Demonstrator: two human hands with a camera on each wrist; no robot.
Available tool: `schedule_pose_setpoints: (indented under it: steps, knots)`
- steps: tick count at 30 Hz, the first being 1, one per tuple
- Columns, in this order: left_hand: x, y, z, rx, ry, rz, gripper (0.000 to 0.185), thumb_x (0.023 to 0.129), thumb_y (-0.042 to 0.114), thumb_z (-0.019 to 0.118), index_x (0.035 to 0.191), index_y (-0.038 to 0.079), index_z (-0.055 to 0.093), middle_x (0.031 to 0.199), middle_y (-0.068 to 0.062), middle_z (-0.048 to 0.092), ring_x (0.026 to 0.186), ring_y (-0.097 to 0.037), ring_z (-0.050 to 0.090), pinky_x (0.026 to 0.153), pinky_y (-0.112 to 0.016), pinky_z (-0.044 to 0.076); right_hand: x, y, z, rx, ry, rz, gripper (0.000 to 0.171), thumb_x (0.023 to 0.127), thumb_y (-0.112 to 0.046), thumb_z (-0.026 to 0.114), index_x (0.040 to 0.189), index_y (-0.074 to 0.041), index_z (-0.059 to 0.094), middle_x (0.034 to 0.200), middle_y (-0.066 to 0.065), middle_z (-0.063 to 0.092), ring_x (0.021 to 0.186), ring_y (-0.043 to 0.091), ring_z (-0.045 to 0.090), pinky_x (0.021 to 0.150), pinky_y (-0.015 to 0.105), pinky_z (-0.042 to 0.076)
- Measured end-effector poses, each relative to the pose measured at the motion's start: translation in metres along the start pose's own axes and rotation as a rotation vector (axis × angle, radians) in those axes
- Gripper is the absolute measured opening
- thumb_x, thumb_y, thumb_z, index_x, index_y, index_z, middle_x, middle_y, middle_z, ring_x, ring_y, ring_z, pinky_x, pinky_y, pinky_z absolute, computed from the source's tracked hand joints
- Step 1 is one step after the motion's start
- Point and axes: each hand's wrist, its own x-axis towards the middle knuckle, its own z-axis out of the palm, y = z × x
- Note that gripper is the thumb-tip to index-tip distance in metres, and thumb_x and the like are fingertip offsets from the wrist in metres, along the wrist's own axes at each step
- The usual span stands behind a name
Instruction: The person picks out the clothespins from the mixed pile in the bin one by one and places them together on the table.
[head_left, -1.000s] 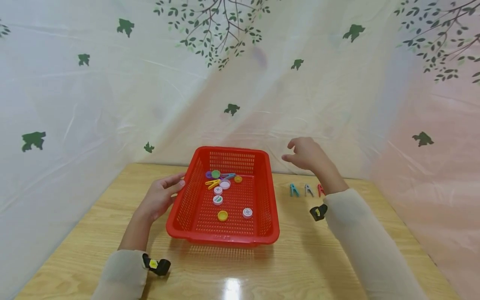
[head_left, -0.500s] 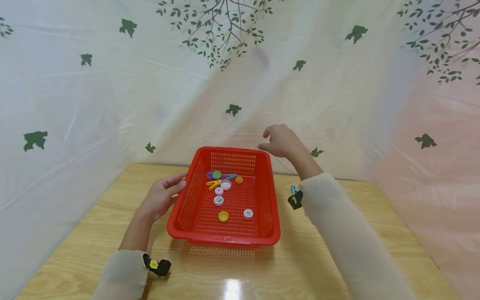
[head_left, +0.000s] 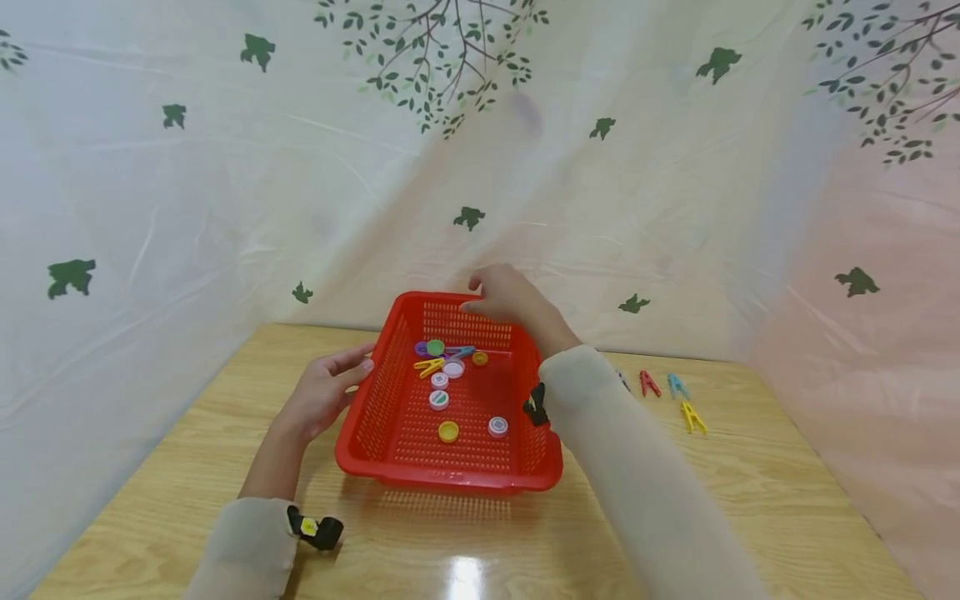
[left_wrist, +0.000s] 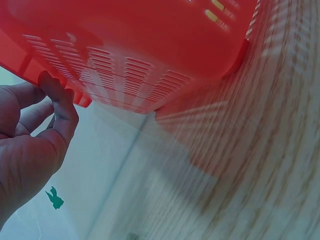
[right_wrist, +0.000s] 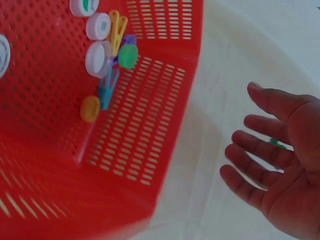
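Observation:
A red plastic basket (head_left: 450, 479) stands on the table. My left hand (head_left: 322, 396) holds its left rim; in the left wrist view the fingers (left_wrist: 65, 107) bend up against the rim's edge. Inside lie a yellow clothespin (head_left: 429, 367), a blue clothespin (head_left: 463, 352), something purple (head_left: 421, 348) beneath a green bottle cap (head_left: 436, 347), yellow caps (head_left: 448, 431) and several white caps (head_left: 498, 427). Over the far right part of the basket hovers my right hand (head_left: 513, 300). Its fingers (right_wrist: 260, 150) are spread, holding nothing, in the right wrist view.
Right of the basket, a red clothespin (head_left: 649, 383), a light blue clothespin (head_left: 678, 386) and a yellow clothespin (head_left: 693, 417) lie on the wooden table (head_left: 780, 500). Another is partly covered by the right sleeve (head_left: 607, 433). A leaf-patterned curtain (head_left: 360, 208) encloses the back and sides.
My right hand has moved left, from above the clothespins to over the basket's far side, baring the red, light blue and yellow clothespins. The left hand and basket hold their place.

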Motion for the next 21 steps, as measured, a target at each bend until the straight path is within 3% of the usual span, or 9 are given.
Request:
schedule_pose_setpoints:
  steps: [8, 14, 21]
  knots:
    - [0.0, -0.001, -0.001, -0.004, -0.003, 0.0, 0.051, 0.104, 0.026, 0.062, 0.152, 0.012, 0.05, 0.149, -0.015, 0.053, 0.123, -0.03, 0.062, 0.094, -0.037, 0.057, 0.013, 0.001, 0.035, 0.046, -0.009, -0.068, 0.052, 0.092, -0.032, 0.078, 0.136, -0.009, 0.062, 0.132, 0.008, 0.064, 0.11, 0.023, 0.06, 0.101, 0.042, 0.054]
    - [0.003, -0.003, -0.001, -0.018, -0.017, 0.009, 0.052, 0.103, 0.026, 0.063, 0.152, 0.012, 0.05, 0.149, -0.015, 0.053, 0.122, -0.029, 0.062, 0.094, -0.037, 0.058, 0.017, 0.006, 0.057, 0.141, -0.018, -0.105, 0.054, 0.096, -0.028, 0.074, 0.143, -0.008, 0.057, 0.14, 0.01, 0.06, 0.12, 0.028, 0.058, 0.104, 0.044, 0.052]
    - [0.002, -0.002, -0.002, -0.005, -0.012, 0.007, 0.052, 0.103, 0.027, 0.063, 0.152, 0.014, 0.051, 0.149, -0.013, 0.053, 0.125, -0.031, 0.061, 0.094, -0.037, 0.057, 0.019, 0.011, 0.076, 0.205, -0.085, -0.051, 0.054, 0.097, -0.029, 0.072, 0.146, -0.013, 0.057, 0.142, 0.008, 0.06, 0.117, 0.023, 0.059, 0.104, 0.044, 0.052]
